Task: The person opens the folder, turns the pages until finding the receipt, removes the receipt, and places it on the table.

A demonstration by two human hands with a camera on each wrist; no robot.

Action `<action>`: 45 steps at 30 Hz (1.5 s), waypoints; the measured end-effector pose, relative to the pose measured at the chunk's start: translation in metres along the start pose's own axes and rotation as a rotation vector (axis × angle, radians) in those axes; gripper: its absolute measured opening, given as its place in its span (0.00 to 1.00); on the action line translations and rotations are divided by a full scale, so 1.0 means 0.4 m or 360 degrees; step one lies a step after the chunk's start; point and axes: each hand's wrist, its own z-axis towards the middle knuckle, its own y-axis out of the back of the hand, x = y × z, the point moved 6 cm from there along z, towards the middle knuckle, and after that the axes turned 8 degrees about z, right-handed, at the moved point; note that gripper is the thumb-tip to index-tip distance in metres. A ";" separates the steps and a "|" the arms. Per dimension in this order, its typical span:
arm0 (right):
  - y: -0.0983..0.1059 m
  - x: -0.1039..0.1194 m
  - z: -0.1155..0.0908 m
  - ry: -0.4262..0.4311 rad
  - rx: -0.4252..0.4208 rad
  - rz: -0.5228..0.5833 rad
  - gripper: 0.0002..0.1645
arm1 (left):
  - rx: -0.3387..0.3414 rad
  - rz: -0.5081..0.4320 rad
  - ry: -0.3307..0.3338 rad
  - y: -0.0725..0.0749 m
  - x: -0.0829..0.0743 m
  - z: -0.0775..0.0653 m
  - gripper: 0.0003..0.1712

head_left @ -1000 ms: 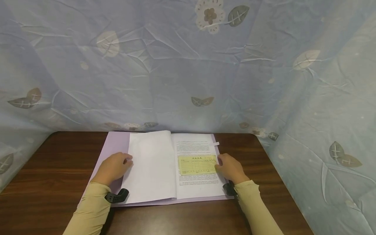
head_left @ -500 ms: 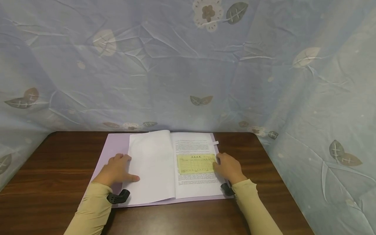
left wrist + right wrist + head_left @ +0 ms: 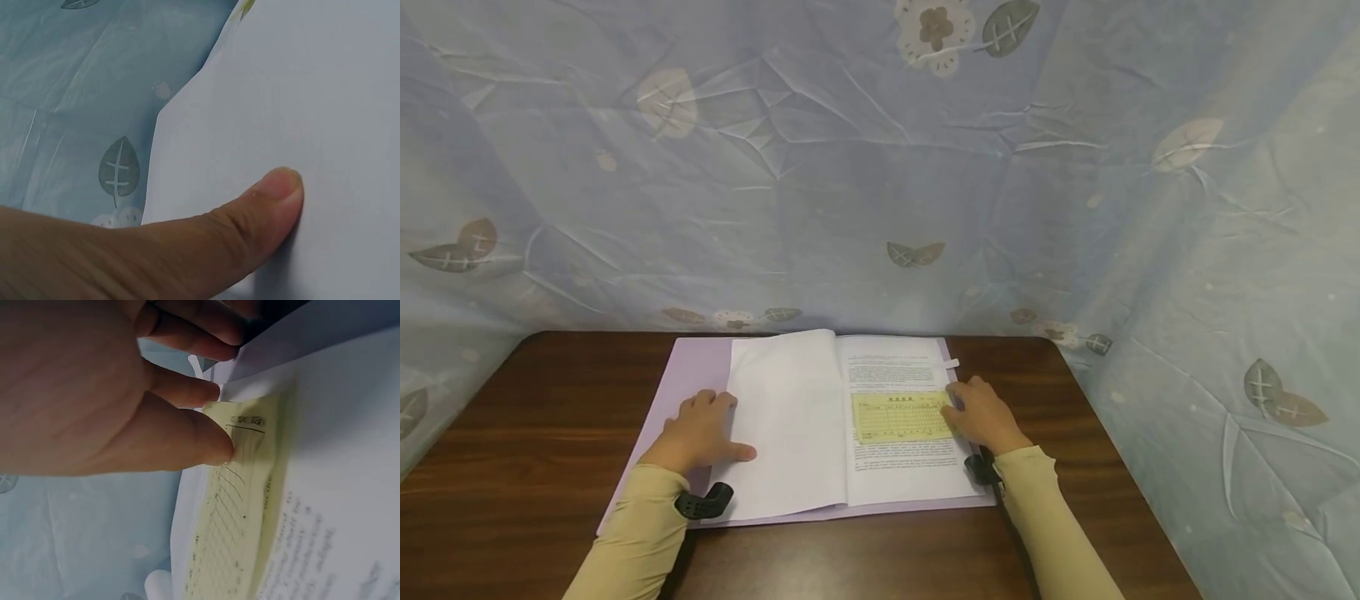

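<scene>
An open document folder (image 3: 700,358) with a lilac cover lies on the table. Its left page (image 3: 786,425) is blank white and its right page (image 3: 917,483) carries printed text. On the right page lies a yellow form slip (image 3: 898,417), ruled like a receipt. My left hand (image 3: 700,429) rests over the left edge with its fingers spread, the thumb (image 3: 275,187) straight on the blank page. At the slip's right end is my right hand (image 3: 988,417). Its thumb (image 3: 212,444) touches the slip, and the index finger lies apart by the slip's corner.
The dark wooden table (image 3: 512,442) extends to both sides of the folder and in front of it. A pale blue cloth (image 3: 842,192) with leaf prints hangs behind and at the sides. A small white tab (image 3: 951,363) sticks out past the right page.
My left thumb has swung inward onto the blank page and the left fingers have spread. The right hand has shifted slightly up along the slip's end. Folder and slip stay in place.
</scene>
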 end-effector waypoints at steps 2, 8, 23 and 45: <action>-0.002 -0.002 0.005 -0.0005 -0.0006 0.0023 0.29 | 0.0005 0.0004 -0.0003 -0.001 0.000 0.000 0.63; -0.003 -0.017 0.014 -0.0028 -0.0072 0.0113 0.18 | 0.0007 0.0004 0.0005 0.002 -0.001 -0.002 0.64; 0.016 -0.017 0.007 -0.0034 -0.0118 0.0221 0.05 | 0.0029 -0.0034 0.0001 0.003 -0.006 -0.002 0.69; 0.011 -0.016 0.015 -0.0054 -0.0194 0.0646 0.04 | 0.0186 -0.0007 0.0040 0.006 0.011 -0.011 0.60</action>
